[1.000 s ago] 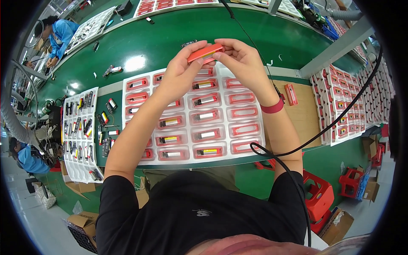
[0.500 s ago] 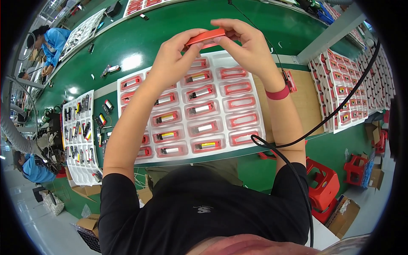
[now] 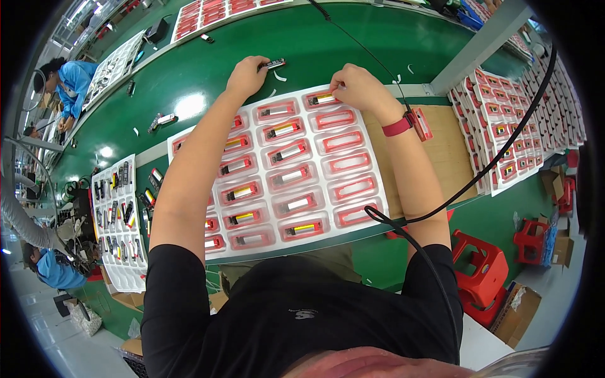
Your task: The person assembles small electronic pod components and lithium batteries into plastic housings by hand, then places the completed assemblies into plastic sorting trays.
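Observation:
A white moulded tray [image 3: 382, 203] holds rows of open red plastic cases, many with a small battery-like module inside. My right hand [image 3: 360, 91], with a red band at the wrist, pinches the right end of a red case [image 3: 320, 99] in the tray's far right pocket. A module with a yellow and white label lies in that case. Beyond the tray's far edge, my left hand [image 3: 247, 77] has its fingers closed on a small dark module [image 3: 274, 63] at the green bench top. Its fingertips are partly hidden.
A black cable [image 3: 479, 179] loops over the tray's near right corner. Right of the tray lies brown cardboard [image 3: 441, 151] with a red piece [image 3: 422, 123] on it. Stacked filled trays [image 3: 504, 126] stand further right. At left is a tray of modules [image 3: 116, 214]; a person in blue [image 3: 77, 79] works beyond.
Both hands held a red case above the tray; they have now parted. A case lies in the far right pocket under my right hand, and my left hand has moved left to a module.

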A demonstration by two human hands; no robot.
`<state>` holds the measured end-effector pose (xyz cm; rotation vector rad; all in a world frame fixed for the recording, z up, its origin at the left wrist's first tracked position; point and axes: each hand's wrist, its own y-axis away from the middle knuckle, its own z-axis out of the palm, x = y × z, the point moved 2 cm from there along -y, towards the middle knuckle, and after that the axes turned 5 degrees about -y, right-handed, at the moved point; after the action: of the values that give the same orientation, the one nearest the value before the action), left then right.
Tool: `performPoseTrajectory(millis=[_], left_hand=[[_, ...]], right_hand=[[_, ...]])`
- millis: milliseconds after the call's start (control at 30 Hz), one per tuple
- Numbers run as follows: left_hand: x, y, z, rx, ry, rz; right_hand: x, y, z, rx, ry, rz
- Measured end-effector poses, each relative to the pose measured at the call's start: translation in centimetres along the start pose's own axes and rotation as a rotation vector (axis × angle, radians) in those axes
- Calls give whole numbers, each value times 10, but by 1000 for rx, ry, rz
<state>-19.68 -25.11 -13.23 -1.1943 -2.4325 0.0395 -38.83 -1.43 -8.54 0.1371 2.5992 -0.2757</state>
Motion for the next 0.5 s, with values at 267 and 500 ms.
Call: performPoseTrajectory(millis=[267, 500], left_hand=[[61, 45, -49, -292, 1054, -134], [104, 100, -86, -244, 957, -48]], right_hand=[[-54, -1, -15, 255, -735, -8], [-61, 2, -23, 55, -1107, 51]])
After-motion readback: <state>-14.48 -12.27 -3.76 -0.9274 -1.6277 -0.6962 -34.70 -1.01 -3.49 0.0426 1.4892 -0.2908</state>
